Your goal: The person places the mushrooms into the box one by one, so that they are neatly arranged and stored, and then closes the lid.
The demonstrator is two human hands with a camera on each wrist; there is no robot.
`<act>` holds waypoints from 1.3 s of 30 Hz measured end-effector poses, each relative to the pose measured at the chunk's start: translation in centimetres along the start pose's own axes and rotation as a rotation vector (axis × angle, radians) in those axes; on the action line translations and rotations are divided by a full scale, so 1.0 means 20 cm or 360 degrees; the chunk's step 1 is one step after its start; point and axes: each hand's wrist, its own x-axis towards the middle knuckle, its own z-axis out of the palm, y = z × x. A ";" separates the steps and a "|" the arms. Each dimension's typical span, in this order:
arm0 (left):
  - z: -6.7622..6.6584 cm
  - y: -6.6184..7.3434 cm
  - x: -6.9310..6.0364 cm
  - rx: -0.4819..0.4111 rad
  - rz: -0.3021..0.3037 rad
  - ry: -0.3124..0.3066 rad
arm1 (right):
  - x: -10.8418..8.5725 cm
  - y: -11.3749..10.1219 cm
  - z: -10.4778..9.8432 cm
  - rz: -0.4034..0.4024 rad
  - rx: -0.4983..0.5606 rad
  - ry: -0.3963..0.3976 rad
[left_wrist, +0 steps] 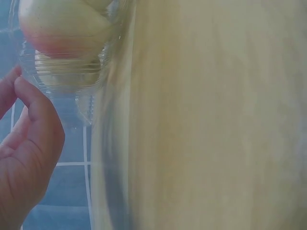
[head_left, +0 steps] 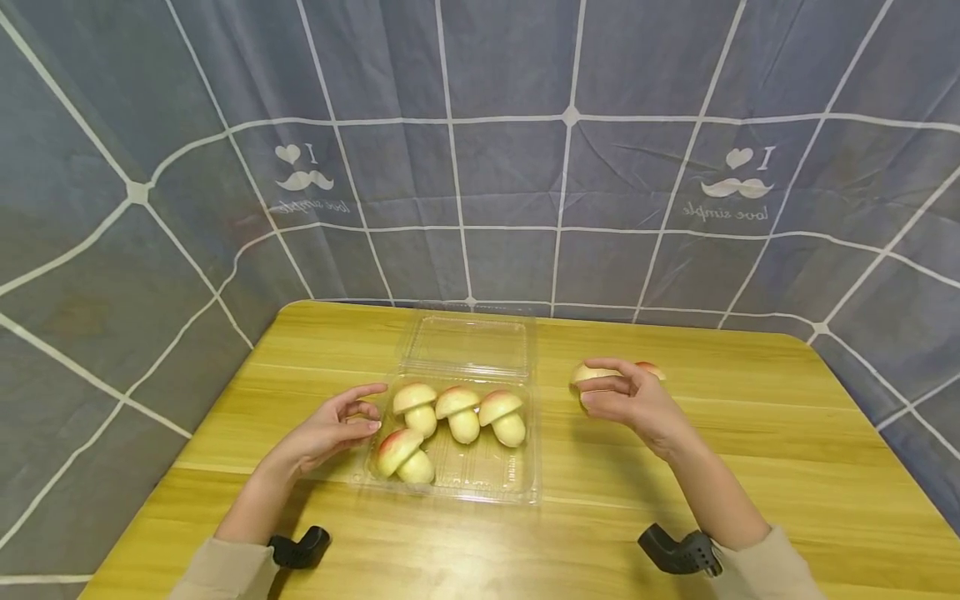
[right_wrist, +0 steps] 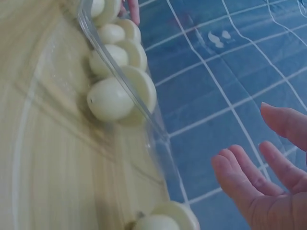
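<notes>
A clear plastic clamshell box holds several pale yellow mushroom-shaped pieces with reddish caps, three in a back row and another at the front left. My left hand is beside the box's left wall, fingers loosely bent; whether they touch the plastic I cannot tell. My right hand hovers at the right with thumb and fingers apart, holding nothing in the right wrist view. Behind its fingers, partly hidden, lies a mushroom-shaped piece, and another piece shows past the knuckles.
The box's transparent lid is folded back toward the far edge of the wooden table. A grey-blue curtain with white lines hangs behind and around the table. Black camera mounts sit at both wrists.
</notes>
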 end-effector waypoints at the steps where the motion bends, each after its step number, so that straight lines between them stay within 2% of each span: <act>1: 0.00 0.00 0.00 -0.0004 0.0002 -0.0003 | 0.00 0.02 -0.04 -0.0055 0.0034 -0.0041; 5: 0.00 -0.01 0.00 -0.0015 0.0006 -0.0005 | -0.02 0.02 -0.10 -0.0075 0.0023 -0.0034; 11: 0.00 -0.01 0.01 -0.0007 0.0003 -0.0001 | -0.05 -0.03 -0.14 0.0066 -0.0034 0.0108; 17: 0.00 -0.01 0.01 -0.0009 -0.0005 0.0007 | -0.08 -0.03 -0.19 0.0139 -0.0118 0.0163; 21: 0.00 -0.01 0.01 -0.0009 -0.0008 0.0006 | -0.09 -0.02 -0.22 0.0154 -0.0135 0.0169; 30: 0.00 0.00 0.01 -0.0016 -0.0025 0.0020 | -0.12 -0.01 -0.31 0.0144 0.0012 0.0172; 39: 0.00 0.00 0.00 -0.0021 -0.0039 0.0027 | -0.13 0.02 -0.39 0.0192 -0.0087 0.0257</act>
